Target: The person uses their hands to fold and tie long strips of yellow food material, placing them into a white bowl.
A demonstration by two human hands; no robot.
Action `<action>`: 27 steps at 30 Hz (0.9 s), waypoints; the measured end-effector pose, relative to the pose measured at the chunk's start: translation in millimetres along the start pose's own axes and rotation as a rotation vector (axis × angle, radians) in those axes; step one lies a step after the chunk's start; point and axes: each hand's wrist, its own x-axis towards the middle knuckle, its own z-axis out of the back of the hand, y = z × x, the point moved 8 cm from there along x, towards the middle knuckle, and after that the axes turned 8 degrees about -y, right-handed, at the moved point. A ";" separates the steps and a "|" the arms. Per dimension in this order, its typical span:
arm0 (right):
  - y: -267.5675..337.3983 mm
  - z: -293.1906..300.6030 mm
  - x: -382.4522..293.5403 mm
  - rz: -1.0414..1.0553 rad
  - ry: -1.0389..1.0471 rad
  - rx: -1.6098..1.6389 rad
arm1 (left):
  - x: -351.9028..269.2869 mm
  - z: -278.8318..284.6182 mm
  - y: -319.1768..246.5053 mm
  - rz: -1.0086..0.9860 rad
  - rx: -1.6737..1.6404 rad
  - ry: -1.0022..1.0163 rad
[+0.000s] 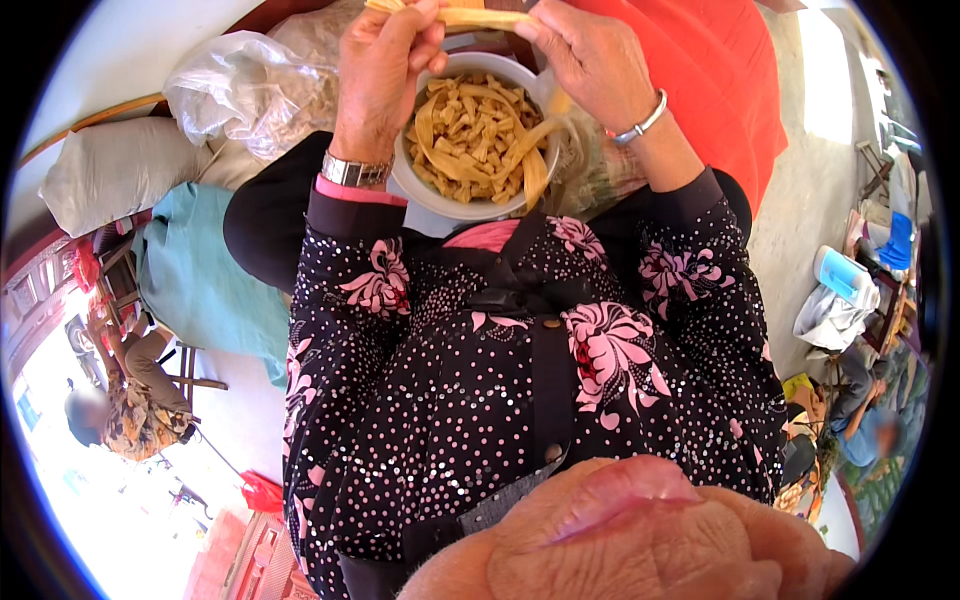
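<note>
A flat, yellow-tan strip (484,16) is stretched between both hands at the top edge of the view. My left hand (382,79), with a metal-banded watch, pinches its left part between thumb and fingers. At the other end, my right hand (596,64), wearing a silver bangle, grips the strip with thumb and forefinger. Just below the hands, a white bowl (400,174) sits close to my lap. Many short, knot-like yellow pieces (469,139) fill it, and longer loose strips (534,178) lie over them, some reaching the rim.
Clear plastic bags (232,86) and a pale stuffed sack (124,172) lie to the left, above a teal cloth (217,270). Red cloth (712,82) spreads at right. People sit at far left (142,405) and far right (862,435). A blue-and-white container (844,274) stands at right.
</note>
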 end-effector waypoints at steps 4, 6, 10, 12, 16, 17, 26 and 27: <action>-8.1 4.7 50.5 -0.026 0.046 -0.223 | 29.6 -18.0 -38.0 -0.125 0.118 -0.093; -19.5 -2.8 56.9 -0.028 0.040 -0.234 | 47.6 -15.0 -33.9 -0.185 0.228 -0.109; -58.1 -47.6 44.4 0.082 0.034 -0.349 | 72.5 -1.6 -31.3 -0.617 0.792 -0.273; -74.4 -53.0 28.6 -0.034 0.094 -0.375 | 67.8 17.6 -35.1 -0.630 0.974 -0.369; -48.2 -20.5 21.7 -0.099 0.038 -0.212 | 41.9 23.9 -32.4 -0.113 0.398 -0.183; -33.3 -12.6 27.5 -0.060 -0.025 -0.118 | 26.7 22.3 -40.0 -0.120 0.484 -0.190; 68.1 -28.4 -60.5 0.179 0.095 0.087 | -56.2 35.9 61.0 0.238 0.579 -0.032; 72.7 -24.0 -60.0 0.188 0.041 0.103 | -69.6 40.5 73.6 0.285 0.545 -0.076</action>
